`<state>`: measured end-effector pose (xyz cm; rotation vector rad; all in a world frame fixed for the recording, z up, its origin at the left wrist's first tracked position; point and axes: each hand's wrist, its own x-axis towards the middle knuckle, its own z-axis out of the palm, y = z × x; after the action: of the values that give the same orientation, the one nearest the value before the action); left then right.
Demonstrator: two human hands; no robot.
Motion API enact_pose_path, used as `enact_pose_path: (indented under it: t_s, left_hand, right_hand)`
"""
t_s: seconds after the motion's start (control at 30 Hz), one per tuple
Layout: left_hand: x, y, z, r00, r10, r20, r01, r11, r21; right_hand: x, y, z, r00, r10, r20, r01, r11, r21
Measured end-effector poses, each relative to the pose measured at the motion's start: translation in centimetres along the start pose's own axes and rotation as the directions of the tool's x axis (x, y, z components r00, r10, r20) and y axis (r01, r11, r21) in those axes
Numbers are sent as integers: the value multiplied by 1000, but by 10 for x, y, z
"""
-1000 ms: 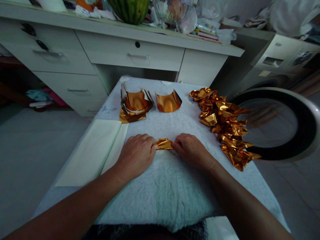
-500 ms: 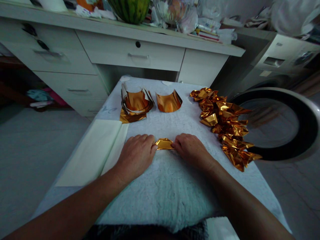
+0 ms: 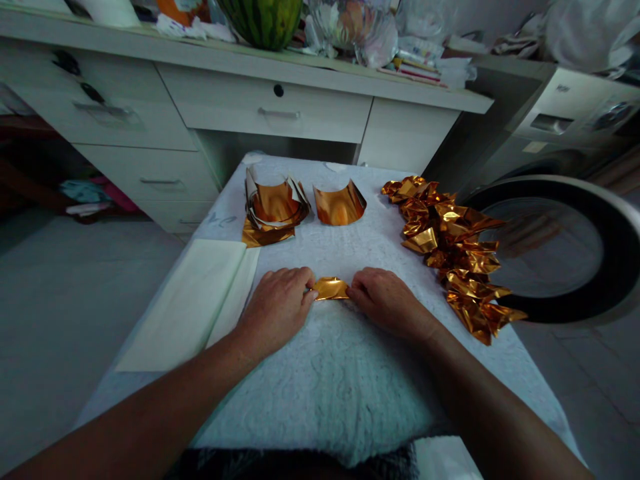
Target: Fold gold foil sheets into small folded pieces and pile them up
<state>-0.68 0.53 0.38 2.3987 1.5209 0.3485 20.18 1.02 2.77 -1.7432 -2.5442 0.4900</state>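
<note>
A small folded piece of gold foil paper [image 3: 331, 289] lies low over the cloth-covered table between my two hands. My left hand [image 3: 280, 300] pinches its left end between thumb and curled fingers. At the right end, my right hand [image 3: 383, 297] grips it the same way. Beyond them sits a stack of curled gold foil sheets [image 3: 275, 205] with pale backs, and beside it one single curled foil sheet [image 3: 341, 203]. Folded, crinkled gold foil pieces [image 3: 445, 247] form a long heap to the right.
Pale paper sheets [image 3: 185, 300] lie on the table's left side. A white drawer cabinet [image 3: 270, 107] stands behind, its top bearing a watermelon [image 3: 263, 20] and a glass bowl [image 3: 345, 23]. The washing machine's open round door [image 3: 617, 253] reaches close to the table's right edge.
Both hands still hold the foil piece in nearly the same place. Its upper edge looks slightly flatter now. The whole view has shifted a little.
</note>
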Motion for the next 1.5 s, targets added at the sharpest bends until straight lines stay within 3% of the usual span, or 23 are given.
enact_pose_path:
  t_s: [0.37,0.67,0.87,0.93,1.07,1.5]
  left_hand:
    - [3,3,-2,1000,-17,20,16,1000,9]
    - [3,2,0,1000,-1,23,-1,996,86]
    - [1,1,1,1000,4,24,-6,996,86]
    - [0,0,3,1000,-4,0,4,999,50]
    - [0,0,5,999,11,-47,-13,1000,-27]
    - [5,-1,-2,998,69,10,-68,995,-72]
  right_hand:
    - [3,-10,1,998,61,17,-57,987,-151]
    - [2,-7,9,988,135,-80,-134,991,17]
    - [3,-6,17,979,-123,-163,149,976,159]
    - [3,-7,18,975,-154,-162,180,970,163]
    - [3,-13,19,980,-104,-172,130,981,145]
    - [5,-30,22,984,-1,-179,-9,998,-59]
